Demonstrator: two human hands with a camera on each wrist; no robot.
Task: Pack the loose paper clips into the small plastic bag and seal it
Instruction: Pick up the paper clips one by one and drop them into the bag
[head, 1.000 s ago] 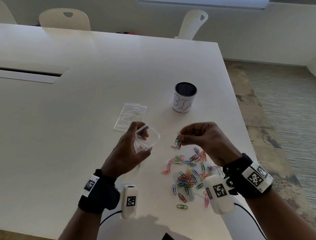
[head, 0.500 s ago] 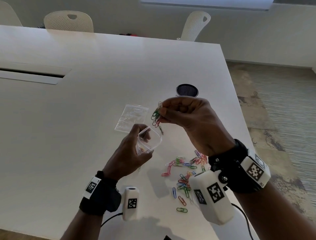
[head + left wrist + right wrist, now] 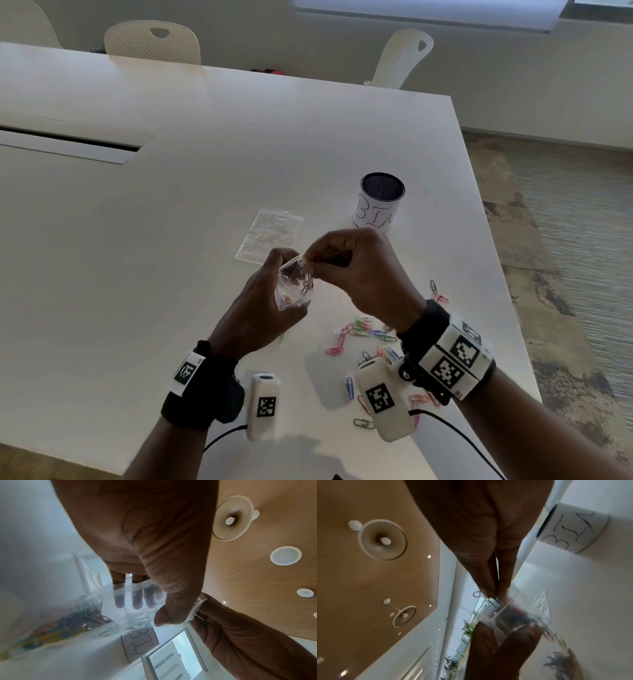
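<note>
My left hand (image 3: 263, 308) grips a small clear plastic bag (image 3: 291, 287) with its mouth held wide, above the white table (image 3: 137, 240). In the left wrist view the bag (image 3: 109, 608) holds several coloured clips (image 3: 72, 620) at its bottom. My right hand (image 3: 356, 270) pinches a bunch of paper clips (image 3: 306, 275) and has them in the bag's mouth. The right wrist view shows the fingertips (image 3: 502, 588) at the bag's rim (image 3: 503, 605). Several loose coloured paper clips (image 3: 363, 332) lie on the table under my right wrist.
A second flat plastic bag (image 3: 270, 236) lies on the table just beyond my hands. A mesh cup labelled BIN (image 3: 378, 202) stands behind the right hand. The table's right edge (image 3: 496, 274) is close to the clips; chairs (image 3: 152, 42) stand at the far side.
My right hand lifted a bunch of clips from the pile, carried it up and left, and now has lowered it into the bag's mouth. The left hand kept holding the bag.
</note>
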